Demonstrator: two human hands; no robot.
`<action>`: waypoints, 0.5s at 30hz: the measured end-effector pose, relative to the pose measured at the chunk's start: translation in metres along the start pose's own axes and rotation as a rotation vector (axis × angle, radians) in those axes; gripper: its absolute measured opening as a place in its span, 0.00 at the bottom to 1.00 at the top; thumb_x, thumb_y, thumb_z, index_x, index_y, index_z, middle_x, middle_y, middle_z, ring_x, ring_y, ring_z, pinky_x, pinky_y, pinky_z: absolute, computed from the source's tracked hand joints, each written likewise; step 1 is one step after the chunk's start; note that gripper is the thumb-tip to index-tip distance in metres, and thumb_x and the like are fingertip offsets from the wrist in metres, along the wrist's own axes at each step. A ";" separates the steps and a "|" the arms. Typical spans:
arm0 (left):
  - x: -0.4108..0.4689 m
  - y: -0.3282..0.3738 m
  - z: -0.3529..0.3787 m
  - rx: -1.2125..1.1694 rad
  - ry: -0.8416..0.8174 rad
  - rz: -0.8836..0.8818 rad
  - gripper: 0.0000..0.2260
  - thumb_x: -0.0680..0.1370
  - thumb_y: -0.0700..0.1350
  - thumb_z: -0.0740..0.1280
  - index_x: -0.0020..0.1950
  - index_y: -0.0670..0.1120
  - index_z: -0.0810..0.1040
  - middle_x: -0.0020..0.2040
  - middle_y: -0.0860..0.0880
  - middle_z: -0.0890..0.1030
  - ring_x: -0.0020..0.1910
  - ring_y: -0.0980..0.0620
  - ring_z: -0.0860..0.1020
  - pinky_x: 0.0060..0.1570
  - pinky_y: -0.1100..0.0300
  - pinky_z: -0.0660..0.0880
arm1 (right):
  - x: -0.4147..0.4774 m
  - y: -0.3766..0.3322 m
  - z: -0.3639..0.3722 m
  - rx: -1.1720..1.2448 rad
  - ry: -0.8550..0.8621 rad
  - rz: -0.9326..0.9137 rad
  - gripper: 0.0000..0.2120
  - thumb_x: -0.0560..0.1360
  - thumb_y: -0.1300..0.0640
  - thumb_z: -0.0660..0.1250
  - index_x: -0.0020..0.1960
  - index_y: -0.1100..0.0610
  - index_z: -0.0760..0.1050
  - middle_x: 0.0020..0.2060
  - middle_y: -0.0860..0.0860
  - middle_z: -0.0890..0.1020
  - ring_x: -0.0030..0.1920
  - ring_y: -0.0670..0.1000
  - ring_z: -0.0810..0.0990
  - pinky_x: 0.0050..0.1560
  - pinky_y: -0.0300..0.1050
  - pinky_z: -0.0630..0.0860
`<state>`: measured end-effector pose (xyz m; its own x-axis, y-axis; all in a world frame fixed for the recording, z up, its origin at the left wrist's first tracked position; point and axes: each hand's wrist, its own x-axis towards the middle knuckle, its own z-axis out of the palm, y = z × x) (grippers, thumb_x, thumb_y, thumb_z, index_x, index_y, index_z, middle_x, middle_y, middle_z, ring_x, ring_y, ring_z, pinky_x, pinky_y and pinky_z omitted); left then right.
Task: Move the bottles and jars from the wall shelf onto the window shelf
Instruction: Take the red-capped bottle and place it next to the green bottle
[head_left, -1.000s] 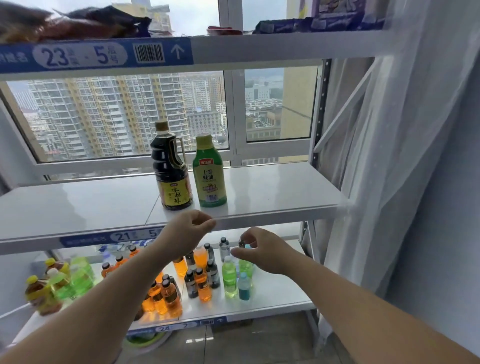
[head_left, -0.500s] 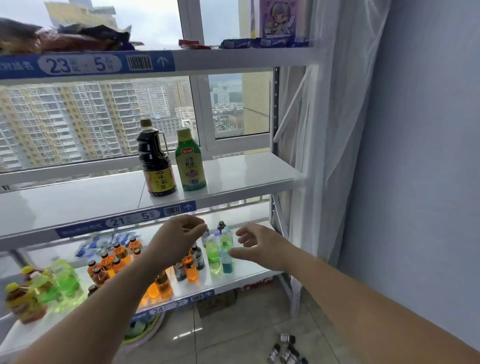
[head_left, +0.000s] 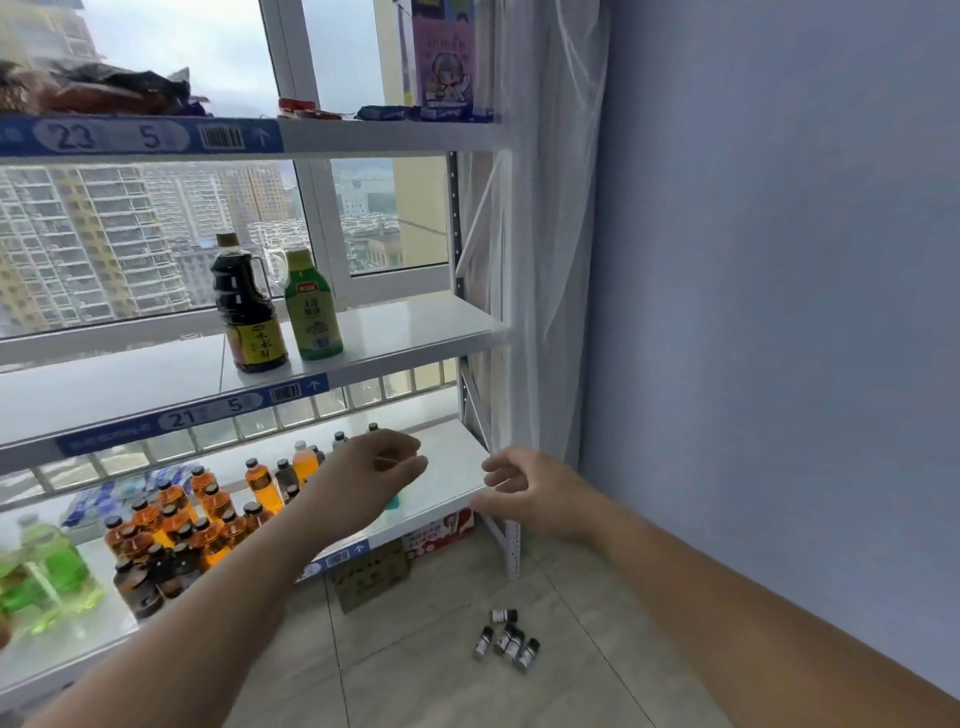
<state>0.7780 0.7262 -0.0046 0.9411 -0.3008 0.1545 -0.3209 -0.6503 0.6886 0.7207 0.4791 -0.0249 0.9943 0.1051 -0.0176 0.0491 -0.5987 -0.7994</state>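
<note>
My left hand (head_left: 374, 480) hangs loosely curled and empty, and my right hand (head_left: 530, 493) beside it is slack, gripping nothing. Over the last second my head has swung right toward the blue wall (head_left: 779, 312), and both hands have come along. The dark sauce bottle (head_left: 248, 317) and the green bottle (head_left: 313, 312) stand upright, side by side, on the window shelf (head_left: 415, 332). I judge those two placed, and I'm turning for more. The wall shelf isn't in view.

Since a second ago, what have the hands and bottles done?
Both the left hand and right hand drifted rightward along the lower shelf, the right now at its corner post; neither took hold of anything. The dark bottle and green bottle stayed side by side on the middle shelf.
</note>
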 end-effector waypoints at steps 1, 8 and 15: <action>-0.008 0.010 0.003 0.019 -0.012 0.017 0.15 0.80 0.56 0.69 0.64 0.53 0.81 0.58 0.57 0.83 0.55 0.60 0.81 0.57 0.54 0.80 | -0.014 0.001 -0.004 -0.008 0.011 0.006 0.32 0.72 0.36 0.75 0.71 0.47 0.73 0.62 0.43 0.80 0.60 0.43 0.80 0.62 0.47 0.81; -0.067 0.078 0.042 0.241 -0.101 0.166 0.19 0.81 0.59 0.67 0.70 0.54 0.77 0.64 0.57 0.79 0.61 0.57 0.77 0.60 0.60 0.73 | -0.115 0.012 -0.041 -0.171 0.105 0.068 0.31 0.73 0.37 0.75 0.71 0.48 0.72 0.62 0.45 0.79 0.62 0.46 0.79 0.64 0.48 0.79; -0.154 0.146 0.104 0.399 -0.217 0.241 0.20 0.80 0.60 0.66 0.70 0.57 0.75 0.64 0.55 0.77 0.62 0.53 0.78 0.64 0.51 0.75 | -0.240 0.036 -0.071 -0.549 0.088 0.124 0.32 0.75 0.35 0.70 0.74 0.49 0.70 0.69 0.47 0.76 0.64 0.49 0.78 0.63 0.49 0.76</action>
<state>0.5746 0.6052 -0.0011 0.8052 -0.5852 0.0957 -0.5814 -0.7475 0.3211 0.4909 0.3755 -0.0069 0.9988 -0.0447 -0.0223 -0.0498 -0.9298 -0.3648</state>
